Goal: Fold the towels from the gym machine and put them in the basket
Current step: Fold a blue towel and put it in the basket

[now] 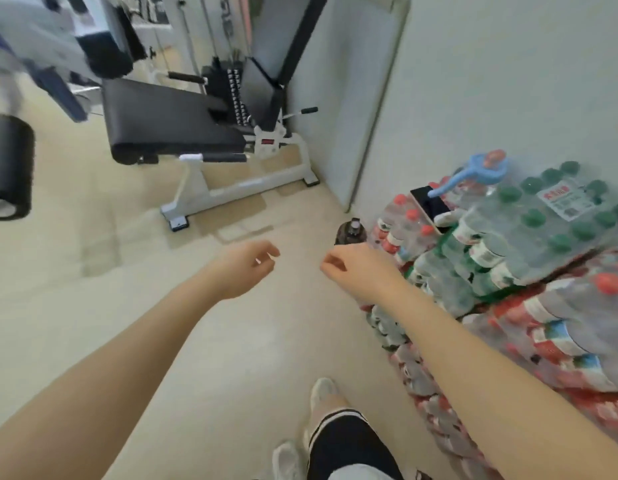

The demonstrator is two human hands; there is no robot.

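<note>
Head view looks down a pale floor with both bare forearms stretched forward and nothing in either hand: the left hand (247, 268) has its fingers loosely curled with a gap showing between thumb and fingertips, and the right hand (356, 268) has its fingers curled inward in the same relaxed way, holding nothing. Neither a basket nor any plainly folded towel shows in this frame. What may be the towels is the blurred pale and dark-blue cloth (41, 46) draped high at the upper left, over part of a gym machine (169, 123) whose black padded bench runs across the middle; the blur makes it uncertain whether that cloth is a towel at all. If it is, it lies up and to the left of both hands, well apart from them, and the left hand is the nearer one, so the reach would likely start on that side while the body turns left. On the right stand stacked packs of water bottles (529, 244) against the wall, with a phone (430, 202) lying on top, just beside the right forearm. My judgement is that the task is at a fetching step, with folding not yet begun
</note>
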